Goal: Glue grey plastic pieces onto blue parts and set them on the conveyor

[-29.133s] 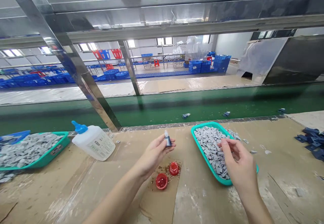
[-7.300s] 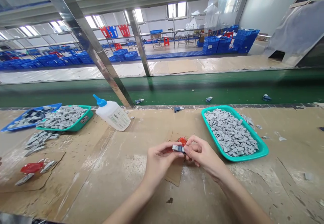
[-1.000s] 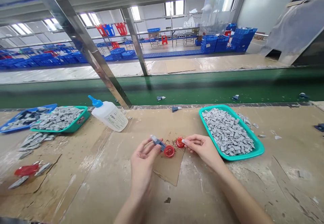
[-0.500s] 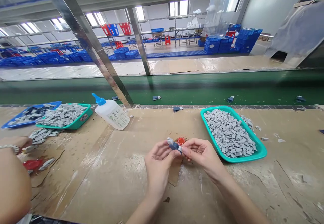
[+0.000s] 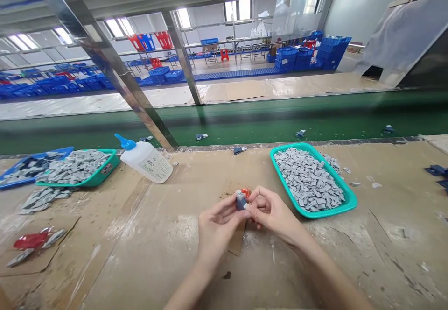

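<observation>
Between my two hands is a small dark-blue and light-grey plastic part [image 5: 241, 201], held up over the table. My left hand [image 5: 220, 223] pinches it from the left with thumb and fingers. From the other side, the fingertips of my right hand [image 5: 271, 211] close on its lower right end, where a pale bit shows. Just behind the part lies a small round red cap or dish [image 5: 246, 193], partly hidden by my fingers. To the right, a green basket [image 5: 351, 203] is filled with small grey plastic pieces [image 5: 304, 179].
A white squeeze bottle [image 5: 149, 163] with a blue nozzle leans at left. Beyond it stand a green basket [image 5: 114, 163] of grey pieces and a blue tray [image 5: 66, 152]. A red dish [image 5: 31, 241] lies front left. Behind runs a green conveyor belt [image 5: 241, 125] carrying several parts.
The part has been turned more upright between my fingers. My view has shifted slightly right. The other person's arm at the left has almost wholly left the picture.
</observation>
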`<state>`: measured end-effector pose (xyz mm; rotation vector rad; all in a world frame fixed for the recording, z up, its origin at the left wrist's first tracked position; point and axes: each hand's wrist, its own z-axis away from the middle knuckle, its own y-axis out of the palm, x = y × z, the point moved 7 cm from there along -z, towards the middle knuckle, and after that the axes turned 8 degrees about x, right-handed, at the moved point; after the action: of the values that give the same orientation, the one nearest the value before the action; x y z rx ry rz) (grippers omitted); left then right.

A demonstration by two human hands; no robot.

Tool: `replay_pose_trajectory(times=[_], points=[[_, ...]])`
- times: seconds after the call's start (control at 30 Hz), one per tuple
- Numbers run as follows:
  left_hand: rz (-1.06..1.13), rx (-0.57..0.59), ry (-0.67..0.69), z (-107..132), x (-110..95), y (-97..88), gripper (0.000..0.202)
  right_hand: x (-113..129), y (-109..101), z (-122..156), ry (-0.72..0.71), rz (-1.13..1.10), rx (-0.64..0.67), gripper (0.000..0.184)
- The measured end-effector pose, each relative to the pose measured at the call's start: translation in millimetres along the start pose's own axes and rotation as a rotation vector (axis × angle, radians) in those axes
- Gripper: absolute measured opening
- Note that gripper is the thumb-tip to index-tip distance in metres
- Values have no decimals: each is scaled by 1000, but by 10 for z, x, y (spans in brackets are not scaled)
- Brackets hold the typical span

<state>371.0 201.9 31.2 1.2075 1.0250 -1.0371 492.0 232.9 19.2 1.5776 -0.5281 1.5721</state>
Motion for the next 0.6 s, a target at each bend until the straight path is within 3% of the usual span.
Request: replay_pose_trajectory(times=[0.13, 0.2, 0.3, 0.37, 0.47, 0.6], points=[[-70, 143, -44, -142, -77, 65, 44, 218, -147, 33, -54, 142, -49, 27], [-148, 159, -13, -281, -128, 63, 41, 369, -486, 132, -100, 353, -262, 23], [-238, 163, 95, -621, -228, 37, 38, 573, -1074, 428, -108, 841, -773, 18], [-337, 182, 175, -924, -298, 40, 35, 591, -1254, 503, -86, 1066, -893, 16], [-638, 188, 262, -1417, -385, 90, 29, 534, -1306, 455, -72, 1157, -920, 15], [-928, 158, 293, -1957, -442, 164, 30, 566, -1200, 368, -82, 1172, -1001, 15]])
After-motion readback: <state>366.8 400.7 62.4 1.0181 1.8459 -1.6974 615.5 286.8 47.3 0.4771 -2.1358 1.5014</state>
